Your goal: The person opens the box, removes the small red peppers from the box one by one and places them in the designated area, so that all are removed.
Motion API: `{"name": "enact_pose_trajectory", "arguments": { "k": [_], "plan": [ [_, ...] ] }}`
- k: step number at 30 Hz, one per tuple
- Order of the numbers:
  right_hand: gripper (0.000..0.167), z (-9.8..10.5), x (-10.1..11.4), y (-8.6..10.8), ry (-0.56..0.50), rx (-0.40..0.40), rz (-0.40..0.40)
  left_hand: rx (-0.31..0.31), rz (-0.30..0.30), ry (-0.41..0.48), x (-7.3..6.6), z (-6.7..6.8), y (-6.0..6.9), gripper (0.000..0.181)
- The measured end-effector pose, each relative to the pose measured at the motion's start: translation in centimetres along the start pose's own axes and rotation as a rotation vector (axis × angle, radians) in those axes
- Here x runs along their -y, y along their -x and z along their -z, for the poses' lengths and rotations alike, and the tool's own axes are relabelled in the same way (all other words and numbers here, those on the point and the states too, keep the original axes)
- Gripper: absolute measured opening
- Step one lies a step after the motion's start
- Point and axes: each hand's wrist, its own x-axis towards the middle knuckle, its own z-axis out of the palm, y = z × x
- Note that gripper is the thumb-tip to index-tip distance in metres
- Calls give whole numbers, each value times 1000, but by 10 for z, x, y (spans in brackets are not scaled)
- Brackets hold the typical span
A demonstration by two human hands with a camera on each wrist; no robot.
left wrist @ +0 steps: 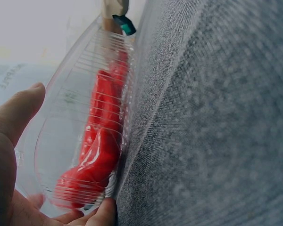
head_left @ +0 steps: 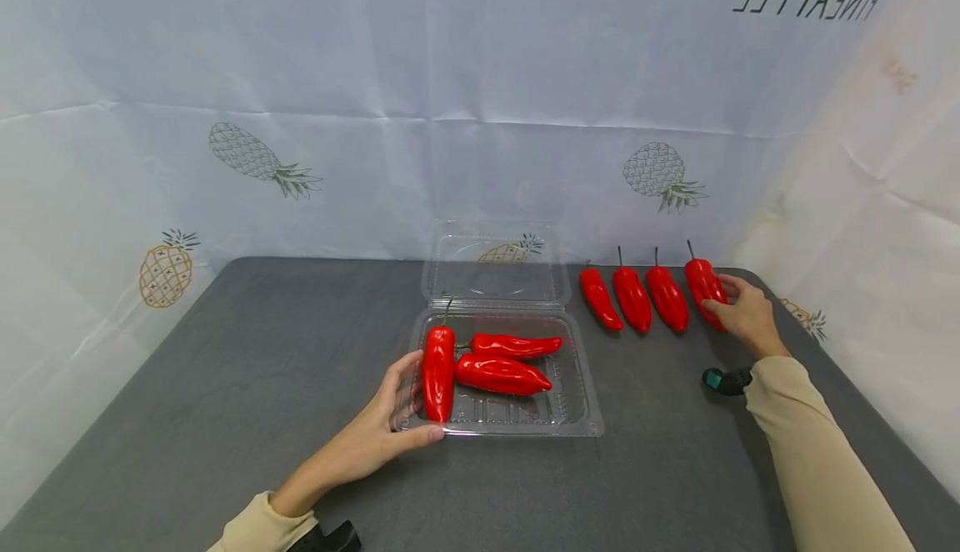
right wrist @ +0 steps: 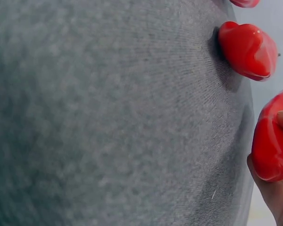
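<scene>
An open clear plastic box (head_left: 577, 419) holds three red peppers: one upright along its left side (head_left: 438, 375), two lying crosswise (head_left: 516, 346) (head_left: 502, 374). My left hand (head_left: 367, 435) holds the box's left front corner, thumb on the front rim, fingers along the left wall; the left wrist view shows the hand (left wrist: 19, 141) around the box's end. At the right, my right hand (head_left: 746, 316) pinches the rightmost pepper (head_left: 703, 289) between thumb and fingers. In the right wrist view that pepper (right wrist: 271, 141) is in the fingers, partly out of frame.
Three more red peppers (head_left: 600, 298) (head_left: 632, 298) (head_left: 667, 298) lie in a row left of my right hand, near the back edge of the grey table (head_left: 300, 352). The box's clear lid (head_left: 495, 264) stands raised behind it, before a pineapple-print cloth (head_left: 480, 77).
</scene>
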Motion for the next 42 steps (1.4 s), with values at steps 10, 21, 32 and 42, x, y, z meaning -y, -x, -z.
{"name": "enact_pose_trajectory", "arguments": {
  "k": [10, 21, 32, 42],
  "plan": [
    [61, -1, -6, -4, 33, 50, -26, 0, 3, 0, 0, 0, 0, 93],
    [57, -6, -6, -5, 92, -15, -34, -3, -2, 3, 0, 0, 0, 92],
    [61, -5, -7, -5, 85, -7, -54, -4, 12, 5, -1, -1, 1, 92],
    [61, -5, -6, 0, 58, -15, -23, -6, 6, -2, -2, -1, 0, 93]
  ]
}}
